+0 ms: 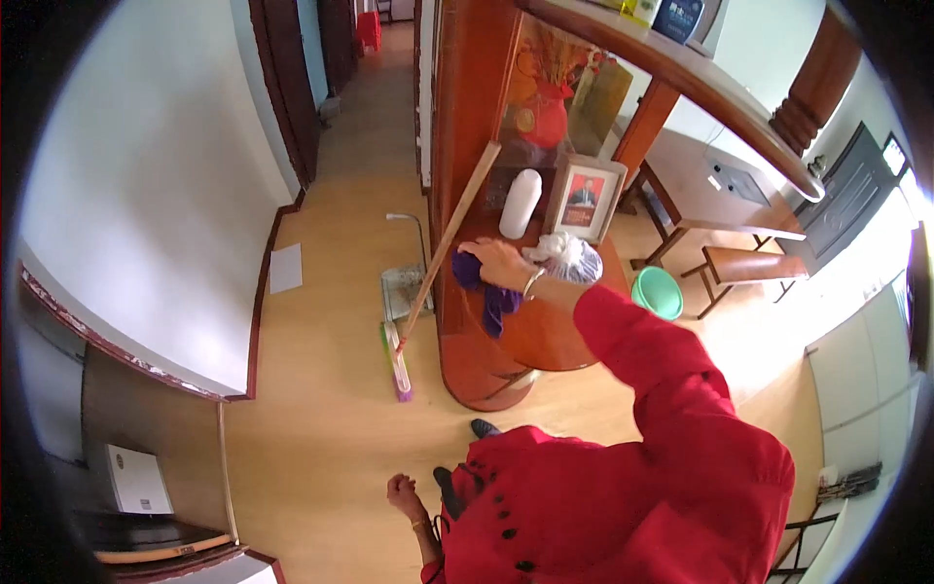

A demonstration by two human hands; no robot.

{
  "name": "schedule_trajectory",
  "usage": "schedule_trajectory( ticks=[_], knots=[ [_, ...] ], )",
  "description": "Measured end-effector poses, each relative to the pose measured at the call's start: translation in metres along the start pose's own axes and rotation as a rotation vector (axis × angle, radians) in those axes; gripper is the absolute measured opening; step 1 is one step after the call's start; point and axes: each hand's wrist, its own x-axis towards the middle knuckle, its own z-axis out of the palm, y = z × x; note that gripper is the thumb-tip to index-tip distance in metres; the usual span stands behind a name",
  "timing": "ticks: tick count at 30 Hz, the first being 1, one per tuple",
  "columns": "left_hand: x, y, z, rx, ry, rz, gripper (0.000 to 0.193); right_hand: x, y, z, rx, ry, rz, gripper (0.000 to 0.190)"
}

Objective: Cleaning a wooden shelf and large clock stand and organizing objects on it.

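My right hand holds a purple cloth against the left part of a rounded wooden shelf. Part of the cloth hangs down below my fingers. Just beyond my wrist sits a knotted clear plastic bag, its contents hard to make out. A white bottle and a framed picture stand farther back on the shelf. My left hand hangs low by my side over the floor, its fingers curled and nothing visible in them.
A broom leans against the cabinet, beside a long-handled dustpan. A green basin and a wooden bench are to the right. A red vase stands behind glass. White paper lies near the left wall.
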Motion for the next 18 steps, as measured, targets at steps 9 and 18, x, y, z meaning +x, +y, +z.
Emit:
schedule_trajectory(
  ticks=[9, 18],
  knots=[
    [-0.002, -0.022, -0.02, 0.009, 0.038, -0.017, 0.013, -0.005, -0.066, -0.134, 0.922, 0.202, 0.146, 0.057],
    [0.014, -0.017, 0.037, -0.03, -0.086, -0.009, 0.01, 0.103, -0.047, -0.259, -0.221, 1.008, -0.473, 0.053]
  ],
)
